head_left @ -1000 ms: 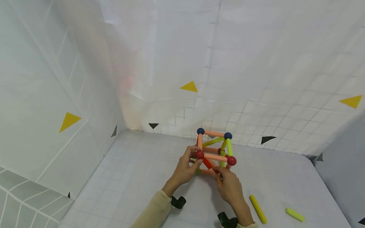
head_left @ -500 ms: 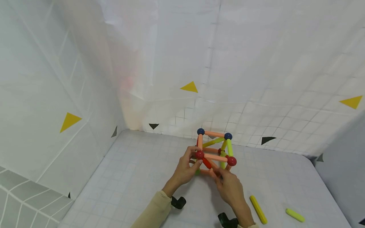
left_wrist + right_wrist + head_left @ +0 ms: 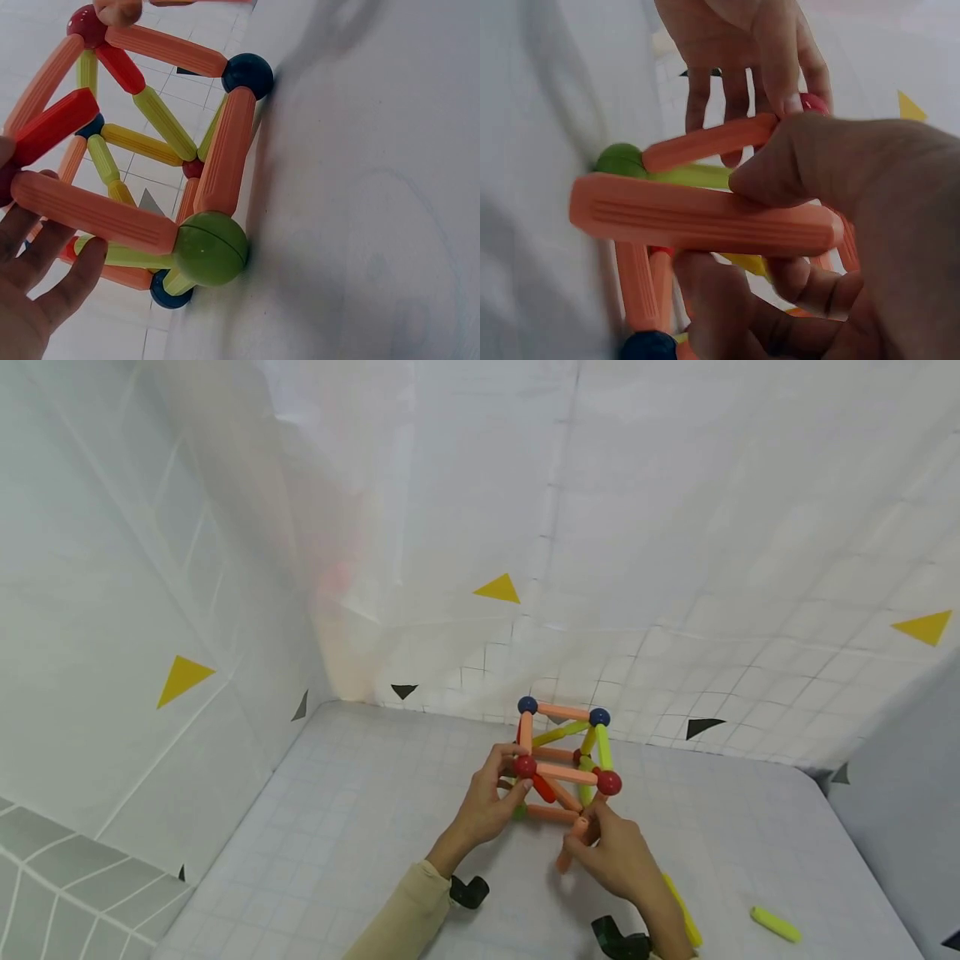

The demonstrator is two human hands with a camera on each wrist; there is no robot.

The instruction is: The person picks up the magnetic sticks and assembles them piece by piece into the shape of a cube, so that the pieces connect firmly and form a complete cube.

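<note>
A cube-like frame of magnetic sticks and balls stands on the table, seen in the head view. My left hand (image 3: 483, 802) pinches its red ball (image 3: 525, 767) at the upper front left corner. From that ball a red stick (image 3: 58, 126) juts inward, its far end free in the left wrist view. A green ball (image 3: 211, 249) forms the corner below, against the table. My right hand (image 3: 618, 852) holds a loose orange magnetic stick (image 3: 705, 217) between thumb and fingers, in front of the frame. Right-hand fingers partly hide the frame's lower front right corner.
A yellow stick (image 3: 684, 914) lies beside my right wrist, partly covered by it. Farther right is a short lime stick (image 3: 776, 924). Dark wrist-worn pieces (image 3: 470, 892) sit by both wrists. A white sheet wall (image 3: 675, 568) rises behind the frame.
My right hand has shifted right and slightly toward me, drawing the orange stick away from beside the red stick and tilting it. My left hand and the frame stay in place.
</note>
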